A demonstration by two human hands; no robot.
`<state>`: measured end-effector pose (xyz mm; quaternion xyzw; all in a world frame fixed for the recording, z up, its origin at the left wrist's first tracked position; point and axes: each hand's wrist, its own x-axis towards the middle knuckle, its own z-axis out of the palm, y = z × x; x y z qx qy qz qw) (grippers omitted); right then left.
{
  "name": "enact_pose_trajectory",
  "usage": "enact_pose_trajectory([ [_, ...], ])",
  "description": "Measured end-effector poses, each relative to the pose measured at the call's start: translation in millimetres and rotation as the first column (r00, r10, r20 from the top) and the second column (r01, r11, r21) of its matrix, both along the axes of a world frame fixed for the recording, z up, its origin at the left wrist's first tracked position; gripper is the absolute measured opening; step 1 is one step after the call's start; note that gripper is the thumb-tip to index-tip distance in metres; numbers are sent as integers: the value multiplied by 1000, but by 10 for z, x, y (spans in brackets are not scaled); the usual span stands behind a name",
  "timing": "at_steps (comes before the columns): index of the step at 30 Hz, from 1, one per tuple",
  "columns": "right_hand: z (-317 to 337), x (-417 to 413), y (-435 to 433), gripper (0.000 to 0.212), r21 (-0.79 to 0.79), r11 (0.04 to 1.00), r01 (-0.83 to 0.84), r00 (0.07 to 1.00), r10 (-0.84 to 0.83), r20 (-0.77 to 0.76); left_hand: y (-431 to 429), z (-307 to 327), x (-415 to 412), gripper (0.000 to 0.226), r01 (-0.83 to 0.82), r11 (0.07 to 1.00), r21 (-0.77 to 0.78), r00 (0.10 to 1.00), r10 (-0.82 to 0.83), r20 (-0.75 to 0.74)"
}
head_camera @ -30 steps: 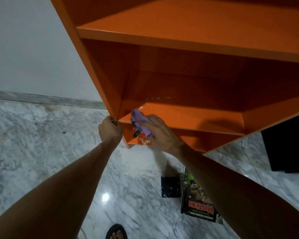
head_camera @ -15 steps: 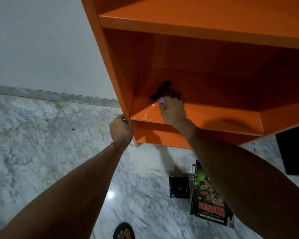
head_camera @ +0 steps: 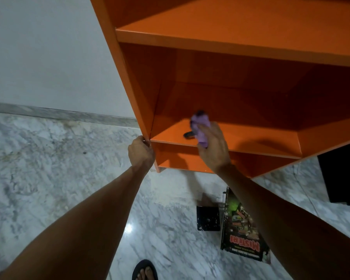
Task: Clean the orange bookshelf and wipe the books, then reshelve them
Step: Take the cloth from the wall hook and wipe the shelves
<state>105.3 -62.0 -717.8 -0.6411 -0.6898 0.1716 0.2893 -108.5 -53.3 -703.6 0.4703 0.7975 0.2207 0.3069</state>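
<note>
Marble floor: orange bookshelf, MISTERI book, small black book beside it.

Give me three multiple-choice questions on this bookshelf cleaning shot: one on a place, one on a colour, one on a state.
1. Where does the MISTERI book lie? A on a shelf; B on the floor; C in a hand.
2. What colour is the cloth? A purple; B green; C white.
3. What is the left hand doing? A hanging free; B gripping the bookshelf by its side edge; C holding a book.
B, it lies on marble. A, purple against orange. B, fingers curl round the panel.
</note>
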Motion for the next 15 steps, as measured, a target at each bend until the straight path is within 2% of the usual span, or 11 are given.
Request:
enact_pose_trajectory([
  [1, -47, 35, 34, 57, -21, 996, 89, 996, -88, 25, -1, -15, 2, 39, 2, 1000, 7, 1000, -2, -8],
  [3, -83, -45, 74, 56, -44, 994, 104, 993, -101, 63, -2, -35, 0, 39, 3, 1000, 22, 1000, -3, -9],
  [6, -77, -391, 14, 56, -50, 990, -132, 989, 135, 60, 2, -57, -16, 37, -6, 1000, 29, 1000, 5, 11],
  [8, -46, -574, -94, 58, -111, 945, -307, 946, 316, 73, 1, -59, -24, 30, 14, 1000, 27, 1000, -14, 16],
  [10, -46, -606, -202, 56, -171, 892, -418, 900, 432, 52, -2, -39, -39, 26, 35, 999, 23, 999, -35, 17],
  [11, -44, -568, -250, 55, -149, 886, -439, 894, 448, 31, -2, -28, -41, 27, 43, 999, 21, 999, -43, 9],
  [13, -10, -445, -302, 56, -52, 936, -347, 938, 347, -4, -10, -23, -43, 34, 49, 998, 27, 999, -49, -2],
  [15, 5, -293, -236, 64, -37, 989, -143, 989, 144, 30, -23, -49, -29, 39, 26, 999, 30, 1000, -27, 9],
])
